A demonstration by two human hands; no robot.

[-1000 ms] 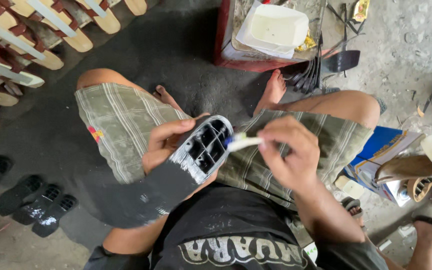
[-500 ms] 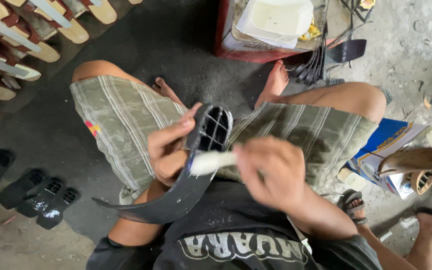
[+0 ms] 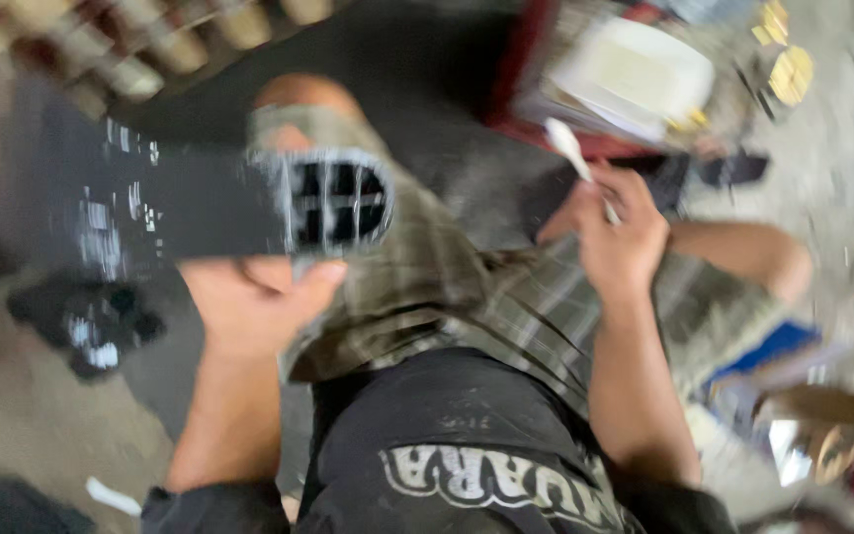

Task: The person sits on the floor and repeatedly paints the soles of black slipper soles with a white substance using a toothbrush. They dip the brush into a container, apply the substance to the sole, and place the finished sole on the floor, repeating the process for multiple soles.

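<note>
The picture is motion-blurred. My left hand [image 3: 259, 302] holds a black shoe sole [image 3: 219, 213] by its underside, stretched out to the left, its gridded heel hollow edged with whitish glue. My right hand [image 3: 617, 232] is raised to the right, over my knee, gripping a small white-tipped brush [image 3: 573, 158] that points up toward a white tub [image 3: 635, 74]. I sit with knees apart in plaid shorts and a black shirt.
The white tub rests in a red crate [image 3: 536, 89] at the top right. Rows of pale soles [image 3: 150, 49] lie at the top left, dark soles [image 3: 91, 321] on the floor at left. Blue and mixed items [image 3: 793, 396] crowd the lower right.
My left hand has swung the sole out to the left and turned it flat. My right hand has lifted the brush off the heel and moved it up toward the tub.
</note>
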